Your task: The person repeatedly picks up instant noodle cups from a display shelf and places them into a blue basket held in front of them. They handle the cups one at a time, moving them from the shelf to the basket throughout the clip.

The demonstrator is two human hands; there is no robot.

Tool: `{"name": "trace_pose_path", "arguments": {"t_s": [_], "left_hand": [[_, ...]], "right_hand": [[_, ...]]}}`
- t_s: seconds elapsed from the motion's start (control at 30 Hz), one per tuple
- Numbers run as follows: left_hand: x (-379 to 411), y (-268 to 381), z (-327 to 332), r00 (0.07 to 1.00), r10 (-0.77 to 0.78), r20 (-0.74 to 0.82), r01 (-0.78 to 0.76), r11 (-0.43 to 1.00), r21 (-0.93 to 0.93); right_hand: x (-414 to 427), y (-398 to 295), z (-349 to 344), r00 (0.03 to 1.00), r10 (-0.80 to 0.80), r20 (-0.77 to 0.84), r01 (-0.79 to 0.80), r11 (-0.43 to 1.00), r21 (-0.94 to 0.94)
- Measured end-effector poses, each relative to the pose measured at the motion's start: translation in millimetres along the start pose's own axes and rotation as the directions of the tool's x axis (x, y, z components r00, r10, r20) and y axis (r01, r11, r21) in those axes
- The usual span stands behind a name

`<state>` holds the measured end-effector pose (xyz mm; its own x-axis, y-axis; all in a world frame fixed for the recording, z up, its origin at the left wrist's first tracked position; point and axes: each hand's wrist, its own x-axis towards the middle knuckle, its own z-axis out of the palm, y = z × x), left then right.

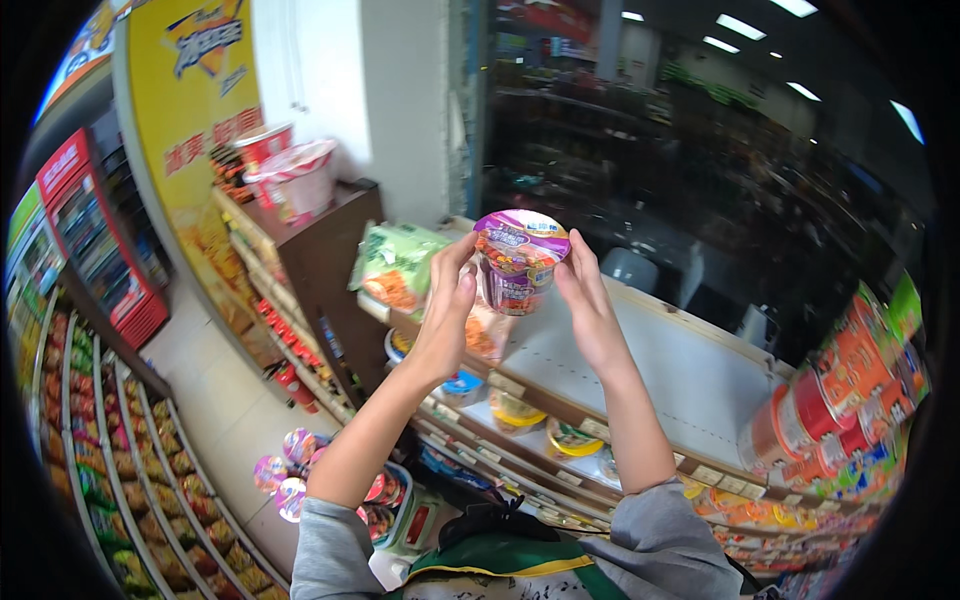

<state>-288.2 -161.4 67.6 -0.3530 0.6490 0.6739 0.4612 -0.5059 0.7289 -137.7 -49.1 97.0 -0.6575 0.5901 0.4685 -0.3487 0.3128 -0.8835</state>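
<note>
A purple-lidded instant noodle cup [519, 262] is raised over the top shelf [637, 367], upright and tilted a little so that its lid shows. My left hand [450, 300] grips its left side, and my right hand [589, 289] holds the right edge of its rim. Behind my left hand lie a green snack packet [397, 270] and a paler packet [484, 330], partly hidden. At the right end of the shelf stand stacks of orange and red noodle cups [810, 405].
Lower shelves hold yellow-rimmed cups [574, 437]. Below left are a tub of cups [386, 502] and more purple cups [289, 476] near the floor. A brown shelf unit [330, 262] carries paper buckets [296, 180]. Behind the top shelf is a dark window [675, 187].
</note>
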Motion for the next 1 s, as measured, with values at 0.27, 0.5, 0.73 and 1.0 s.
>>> {"name": "trace_pose_path", "arguments": {"t_s": [0.27,0.5,0.73,1.0], "left_hand": [[-77,33,-110,0.966,-0.069,-0.250,0.087,0.994,0.065],[-161,41,-205,0.879,-0.168,-0.445,0.261,0.953,0.155],[-236,29,-270,0.719,-0.323,-0.616,0.395,0.919,-0.022],[-324,-16,-333,0.508,-0.485,-0.712,0.637,0.768,-0.068]], "right_hand": [[2,41,131,0.926,-0.286,0.248,0.336,0.922,-0.191],[-19,64,249,0.884,-0.144,0.445,0.175,0.984,-0.030],[-46,105,346,0.823,-0.085,0.562,0.081,0.996,0.031],[-85,188,431,0.724,0.257,0.641,-0.358,0.933,0.031]]}}
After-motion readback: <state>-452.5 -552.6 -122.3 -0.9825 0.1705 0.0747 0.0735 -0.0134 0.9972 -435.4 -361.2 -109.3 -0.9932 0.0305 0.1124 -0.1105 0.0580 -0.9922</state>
